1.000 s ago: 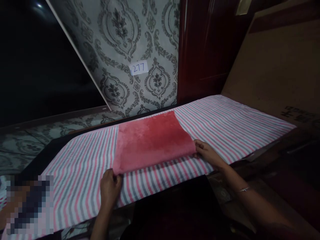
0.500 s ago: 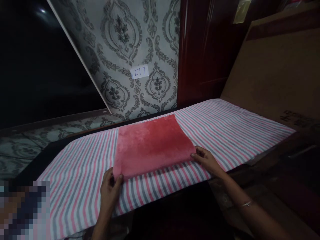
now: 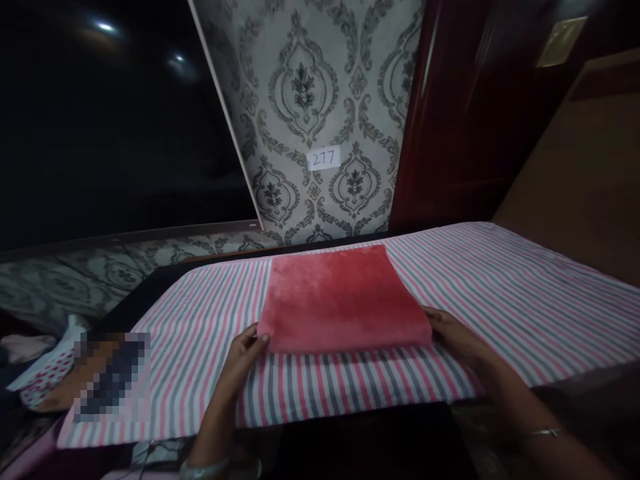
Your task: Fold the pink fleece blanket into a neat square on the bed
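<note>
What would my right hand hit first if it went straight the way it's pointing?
Most likely the red cloth: your right hand sits at its right edge, by the near corner, though exact depth there is unclear.

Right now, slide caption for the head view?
Left-hand grip and right-hand grip at near corners of red cloth on striped sheet.

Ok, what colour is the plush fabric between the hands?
The fabric is red, paler pink toward its left and front; best seen in the head view.
</note>
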Tool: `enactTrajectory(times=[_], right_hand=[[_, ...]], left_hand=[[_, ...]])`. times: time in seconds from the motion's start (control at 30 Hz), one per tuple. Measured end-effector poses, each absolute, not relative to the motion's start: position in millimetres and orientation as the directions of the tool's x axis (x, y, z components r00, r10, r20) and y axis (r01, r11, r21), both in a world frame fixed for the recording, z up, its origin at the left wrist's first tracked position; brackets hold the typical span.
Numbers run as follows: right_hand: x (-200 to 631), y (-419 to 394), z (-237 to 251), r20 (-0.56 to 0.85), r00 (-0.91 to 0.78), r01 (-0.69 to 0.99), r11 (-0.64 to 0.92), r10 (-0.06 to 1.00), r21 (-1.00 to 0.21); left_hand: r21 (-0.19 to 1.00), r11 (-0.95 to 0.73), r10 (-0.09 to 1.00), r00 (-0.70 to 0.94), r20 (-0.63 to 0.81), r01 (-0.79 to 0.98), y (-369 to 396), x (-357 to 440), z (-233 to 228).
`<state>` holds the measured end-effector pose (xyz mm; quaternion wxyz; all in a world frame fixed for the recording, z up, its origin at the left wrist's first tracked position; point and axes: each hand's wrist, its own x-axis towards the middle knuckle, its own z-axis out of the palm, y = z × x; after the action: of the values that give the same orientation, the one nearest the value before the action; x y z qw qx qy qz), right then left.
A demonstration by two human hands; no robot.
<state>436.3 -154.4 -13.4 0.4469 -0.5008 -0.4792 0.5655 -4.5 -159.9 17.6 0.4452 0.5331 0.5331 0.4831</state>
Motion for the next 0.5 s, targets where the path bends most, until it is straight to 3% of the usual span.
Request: enactTrajectory(times=[0.1, 0.3, 0.5], right_hand=[[440.3, -147.4, -9.4, -0.185, -0.162, 0.054, -0.178, 0.969, -0.983], [439.6, -139.8, 2.1, -0.240, -0.299, 0.206, -0.183, 0.924, -0.961], [439.6, -143.7, -12.2, -0.182, -0.252, 0.145, -0.149, 0.950, -0.978]], left_hand=[[0.999, 0.017, 1.000, 0.022, -0.018, 0.030, -158.9, -5.0, 18.0], [0.995, 0.092, 0.991, 0.094, -0.095, 0.038, -159.3, -4.6, 22.1], [0.992, 0.032, 0.998, 0.048, -0.038, 0.122, -160.7, 3.1, 20.5]])
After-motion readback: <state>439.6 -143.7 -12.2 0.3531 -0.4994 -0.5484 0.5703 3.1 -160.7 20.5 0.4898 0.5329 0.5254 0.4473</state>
